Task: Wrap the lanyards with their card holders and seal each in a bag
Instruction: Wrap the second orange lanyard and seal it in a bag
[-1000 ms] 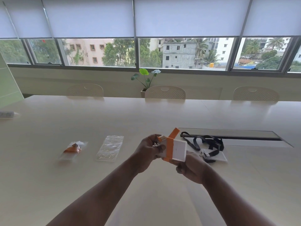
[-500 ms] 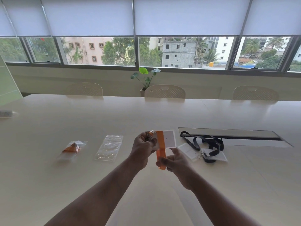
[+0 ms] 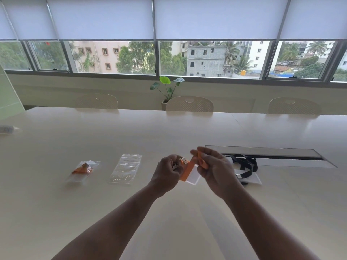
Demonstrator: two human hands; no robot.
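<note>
Orange lanyard half hidden between both hands

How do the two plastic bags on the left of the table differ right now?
The left bag holds an orange bundle inside; the right bag holds nothing that shows. The left bag bulges and looks crumpled around its contents; the right bag lies flat. The left bag sits farther from the left hand; the right bag is nearer it. Both are clear plastic, lie on the table, and neither hand touches them.
</note>
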